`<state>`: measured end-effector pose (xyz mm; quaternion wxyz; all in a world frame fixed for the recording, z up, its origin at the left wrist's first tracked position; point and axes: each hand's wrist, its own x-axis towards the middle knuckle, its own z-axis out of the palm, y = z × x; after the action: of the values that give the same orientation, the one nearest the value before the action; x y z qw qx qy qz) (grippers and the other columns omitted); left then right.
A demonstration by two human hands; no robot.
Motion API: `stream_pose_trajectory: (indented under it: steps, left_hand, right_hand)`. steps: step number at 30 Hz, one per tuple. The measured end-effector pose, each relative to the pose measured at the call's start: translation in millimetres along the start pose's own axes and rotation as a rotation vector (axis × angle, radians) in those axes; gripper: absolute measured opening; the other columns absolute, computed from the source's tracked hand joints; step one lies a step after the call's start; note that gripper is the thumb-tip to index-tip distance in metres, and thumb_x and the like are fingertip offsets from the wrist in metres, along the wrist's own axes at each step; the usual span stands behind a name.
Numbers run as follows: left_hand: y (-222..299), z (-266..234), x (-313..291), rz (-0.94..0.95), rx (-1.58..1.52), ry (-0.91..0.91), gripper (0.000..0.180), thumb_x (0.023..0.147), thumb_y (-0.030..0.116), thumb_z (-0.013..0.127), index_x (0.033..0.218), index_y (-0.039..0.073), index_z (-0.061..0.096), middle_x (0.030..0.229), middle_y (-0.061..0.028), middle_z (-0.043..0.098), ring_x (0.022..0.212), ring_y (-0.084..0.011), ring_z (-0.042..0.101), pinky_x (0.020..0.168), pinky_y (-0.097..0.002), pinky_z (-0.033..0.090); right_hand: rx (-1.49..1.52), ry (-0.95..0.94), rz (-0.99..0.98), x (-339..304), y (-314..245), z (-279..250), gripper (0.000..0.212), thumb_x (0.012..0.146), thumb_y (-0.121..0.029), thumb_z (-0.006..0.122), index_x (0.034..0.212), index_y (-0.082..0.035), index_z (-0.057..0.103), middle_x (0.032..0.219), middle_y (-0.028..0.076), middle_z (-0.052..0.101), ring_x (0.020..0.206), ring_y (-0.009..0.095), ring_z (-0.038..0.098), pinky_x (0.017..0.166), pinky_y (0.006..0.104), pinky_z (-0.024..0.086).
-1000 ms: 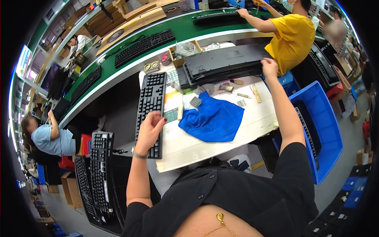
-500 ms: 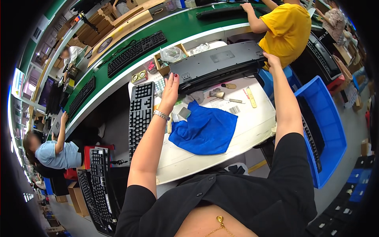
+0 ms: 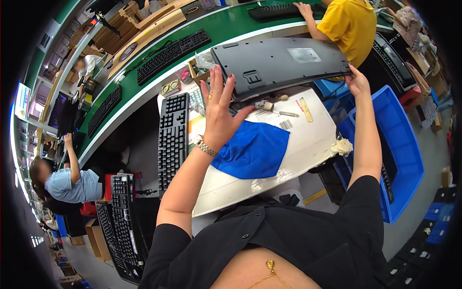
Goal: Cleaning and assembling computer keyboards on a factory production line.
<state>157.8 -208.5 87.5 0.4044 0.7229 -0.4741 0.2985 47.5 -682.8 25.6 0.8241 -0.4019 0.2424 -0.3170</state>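
Landmark: blue cloth [image 3: 255, 150], lying crumpled on the white table [image 3: 308, 147].

Inverted keyboard [image 3: 274, 65]: dark, beyond the cloth as seen by the wearer, underside facing up, pale patch [image 3: 304, 55] toward its right half. It sits at a slant; whether any edge rests on something below cannot be told.

Right hand [image 3: 357, 83]: beyond the cloth and to its right, gripping the right end of the inverted keyboard.

Left hand [image 3: 220, 113]: at the cloth's far left corner, open, fingers spread, back toward the camera. Its fingers overlap the left end of the inverted keyboard in view; contact cannot be told. Metal watch [image 3: 206, 146] on this wrist.

Second keyboard [image 3: 173, 137]: left of the cloth, apart from it, keys up, long axis pointing away from the wearer.

Beyond the cloth, toward its right: thin metal tool [image 3: 287, 114] and yellowish flat tool [image 3: 305, 110].

Right of the cloth, well apart: blue bin [image 3: 409, 159].

Farther beyond the cloth: green work surface [image 3: 231, 29] carrying a black keyboard [image 3: 175, 55], keys up; co-worker in yellow [image 3: 349, 24] at the far right.
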Motion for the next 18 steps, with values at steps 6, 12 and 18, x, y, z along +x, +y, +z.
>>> stream_pose_trajectory:
  steps: [6, 12, 18]
  left_hand:
    - [47, -54, 9, 0.560, 0.332, 0.247, 0.066, 0.077, 0.015, 0.080, 0.137, 0.014, 0.055, 0.152, -0.0103, 0.045, 0.143, -0.0310, 0.037, 0.121, -0.0517, 0.015]
    - [74, -88, -83, -0.065, -0.421, -0.379, 0.058, 0.074, 0.009, 0.080, 0.130, 0.014, 0.062, 0.134, -0.0091, 0.062, 0.127, -0.0281, 0.057, 0.114, -0.0446, 0.035]
    - [96, -114, -157, -0.594, -0.465, -0.412, 0.050, 0.075, 0.000, 0.076, 0.123, 0.008, 0.065, 0.124, -0.0095, 0.068, 0.112, -0.0240, 0.066, 0.104, -0.0334, 0.046]
  right_hand:
    - [-0.223, -0.066, 0.111, -61, -54, 4, 0.028, 0.090, -0.017, 0.068, 0.103, 0.009, 0.067, 0.088, 0.013, 0.070, 0.073, 0.022, 0.068, 0.062, 0.0278, 0.055]
    - [-0.921, -0.023, 0.200, -110, -34, 31, 0.035, 0.089, -0.025, 0.070, 0.097, 0.008, 0.068, 0.082, 0.014, 0.070, 0.075, 0.022, 0.068, 0.063, 0.0271, 0.054]
    - [-1.740, 0.014, -0.038, -154, 0, 70, 0.036, 0.088, -0.030, 0.068, 0.099, 0.004, 0.070, 0.084, 0.014, 0.070, 0.076, 0.026, 0.067, 0.070, 0.0318, 0.054]
